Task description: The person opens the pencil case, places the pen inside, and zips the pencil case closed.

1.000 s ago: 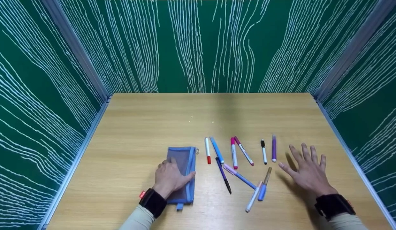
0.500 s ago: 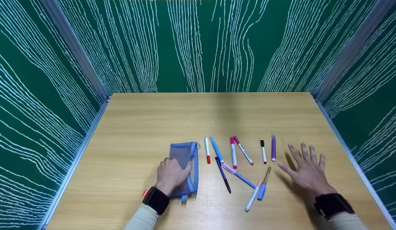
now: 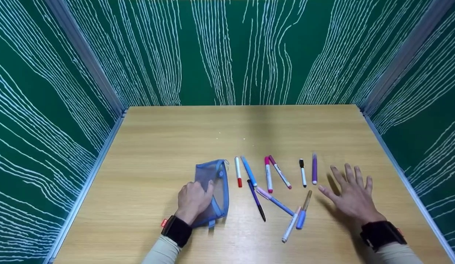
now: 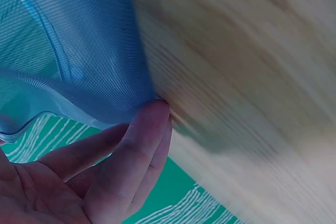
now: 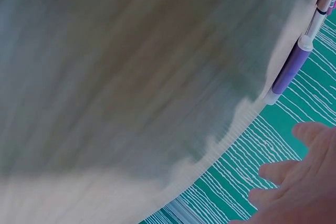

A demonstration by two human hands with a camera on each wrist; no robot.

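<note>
I have the left hand [image 3: 194, 198] gripping the blue mesh pouch [image 3: 220, 187], which is left of the pens [image 3: 275, 201] on the desk [image 3: 157, 146]. Its fingers [image 4: 149, 124] are curled in, with fingertips at the pouch's edge in the left wrist view and the thumb lying over the mesh in the head view. The pouch is bent out of flat; I can't tell whether any of it touches the desk. Just beside its far right corner I see the red-capped marker [image 3: 238, 172].

My right hand [image 3: 354, 200] holds nothing, palm down and fingers spread wide, right of the pens. Closest to it are the purple marker [image 3: 314, 169] and the gold-and-blue pen [image 3: 304, 211]. I can't tell whether that hand touches the desk.
</note>
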